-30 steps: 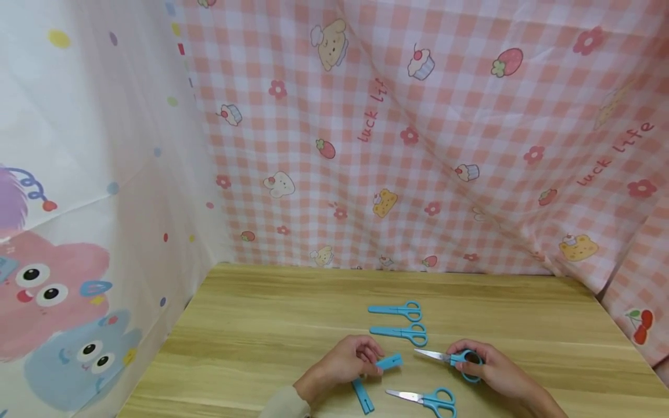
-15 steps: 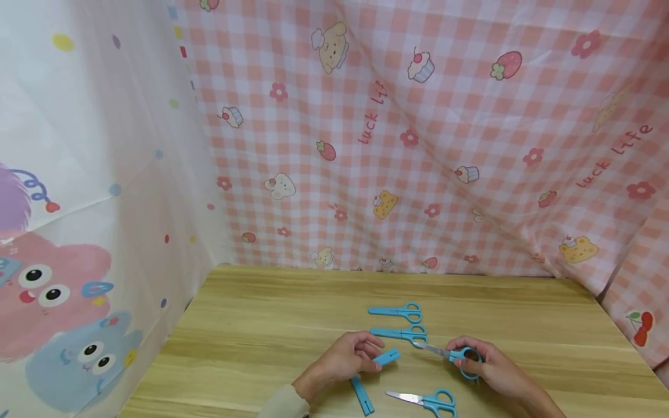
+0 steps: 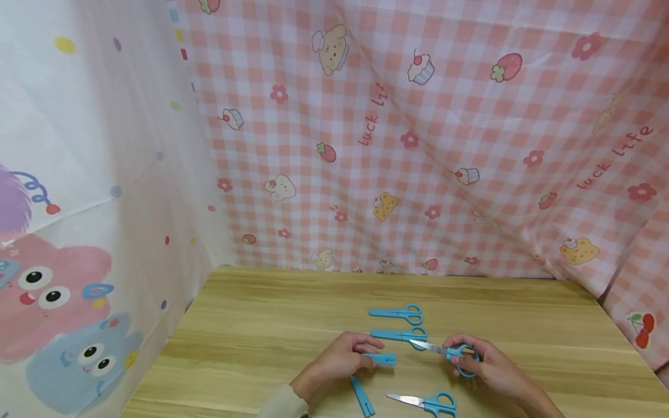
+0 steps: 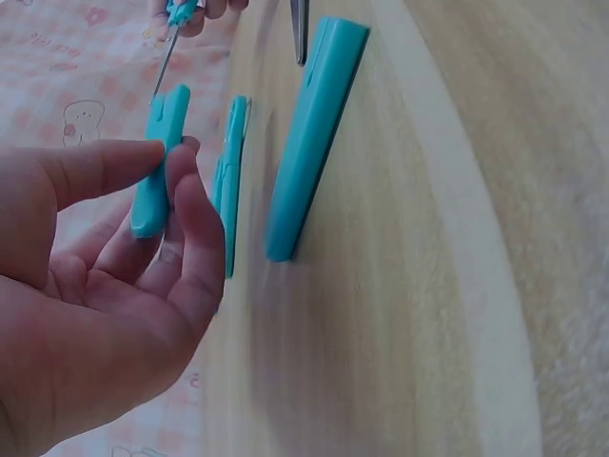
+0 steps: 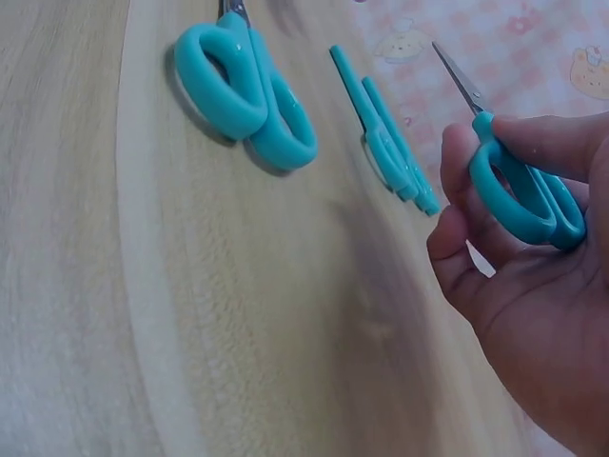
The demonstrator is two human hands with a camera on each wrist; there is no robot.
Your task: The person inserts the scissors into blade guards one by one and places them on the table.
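So your left hand is pinching the small blue plastic blade cover between thumb and fingertips, just above the wooden desk. A second ago that cover was tilted up to the right; now it's levelled out, long axis running left-right, open end facing the blade. Your right hand grips the blue-handled scissors with the bare metal blade by the loops, and it has shifted left, so the tip points left at the cover and now lies over the nearer of the two capped blue scissors. Looks like they're lining up for capping. Another loose blue cover and a second uncapped pair of scissors sit nearer you.
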